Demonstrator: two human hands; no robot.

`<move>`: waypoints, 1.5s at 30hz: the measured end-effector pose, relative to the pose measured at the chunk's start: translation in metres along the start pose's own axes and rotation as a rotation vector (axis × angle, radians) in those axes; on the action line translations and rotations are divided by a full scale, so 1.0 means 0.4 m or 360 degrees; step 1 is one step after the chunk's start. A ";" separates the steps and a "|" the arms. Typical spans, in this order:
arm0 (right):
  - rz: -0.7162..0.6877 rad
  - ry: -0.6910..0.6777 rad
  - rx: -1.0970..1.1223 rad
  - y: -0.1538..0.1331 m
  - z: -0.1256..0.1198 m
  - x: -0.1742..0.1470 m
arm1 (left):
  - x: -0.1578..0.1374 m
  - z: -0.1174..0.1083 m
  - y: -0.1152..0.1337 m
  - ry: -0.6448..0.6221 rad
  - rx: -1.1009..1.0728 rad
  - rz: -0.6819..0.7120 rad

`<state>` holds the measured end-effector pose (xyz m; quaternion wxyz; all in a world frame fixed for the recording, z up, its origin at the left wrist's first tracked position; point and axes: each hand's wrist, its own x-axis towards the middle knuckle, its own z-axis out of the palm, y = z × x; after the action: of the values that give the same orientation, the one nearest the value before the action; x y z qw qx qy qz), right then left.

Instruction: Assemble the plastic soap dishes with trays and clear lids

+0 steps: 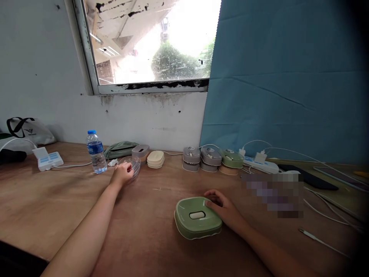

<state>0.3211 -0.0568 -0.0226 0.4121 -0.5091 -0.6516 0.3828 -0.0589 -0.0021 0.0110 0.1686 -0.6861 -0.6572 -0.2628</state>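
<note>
A green, rounded-square lunch box [187, 227] stands on the table with its lid on, a pale oblong piece set in the lid's middle. My right hand [223, 209] is at its far right corner, thumb on the lid and fingers curved loosely behind the edge. Farther off to the left, my left hand [122, 174] is closed at a stack of clear plastic pieces [136, 169], apparently lids, pinching the near side. Its fingertips are partly hidden. Beside that stack sit a grey-mauve box [140, 151] and several stacked cream lids [156, 158].
A water bottle [96, 154] stands left of my left hand, before a green pouch [119, 149]. Two grey lunch boxes [191, 157] and a green-topped one [231, 159] line the back. Power strips [50, 161], cables and a loose plug cable [311, 235] lie toward the sides.
</note>
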 end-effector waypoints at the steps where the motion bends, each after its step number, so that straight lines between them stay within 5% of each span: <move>1: -0.0004 0.0007 -0.0001 0.001 0.000 0.001 | 0.000 0.002 -0.003 0.0004 -0.0006 0.0013; 8: -0.0055 -0.0008 -0.0063 0.004 0.000 0.001 | -0.008 0.005 -0.008 0.0032 -0.0032 0.0104; 14: -0.0195 -0.0254 -0.0063 -0.026 -0.008 -0.018 | -0.008 -0.013 -0.001 0.0142 -0.0027 0.0131; 18: -0.0513 -0.0650 -0.0167 -0.047 -0.026 -0.031 | -0.008 -0.043 0.073 0.0289 -0.0094 0.0268; 21: -0.0634 -0.0789 -0.0332 -0.048 -0.033 -0.035 | -0.031 -0.075 0.184 0.0065 -0.0501 0.0395; 25: -0.0648 -0.0636 -0.0330 -0.041 -0.024 -0.035 | -0.101 -0.109 0.332 -0.0809 -0.1124 0.0553; 27: -0.0604 -0.0509 -0.0264 -0.040 -0.017 -0.035 | -0.137 -0.107 0.376 -0.1065 -0.1186 0.0630; 38: -0.0466 -0.0189 0.0210 -0.047 -0.007 -0.035 | -0.167 -0.032 0.412 -0.0890 -0.1501 0.0351; 45: -0.0269 -0.0147 0.0139 -0.040 0.006 -0.033 | -0.170 -0.023 0.406 -0.0791 -0.1483 0.0277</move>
<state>0.3152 -0.0729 -0.0109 0.4343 -0.4157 -0.6931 0.3978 0.1008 -0.0755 -0.0024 -0.2934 -0.7817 -0.4316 -0.3415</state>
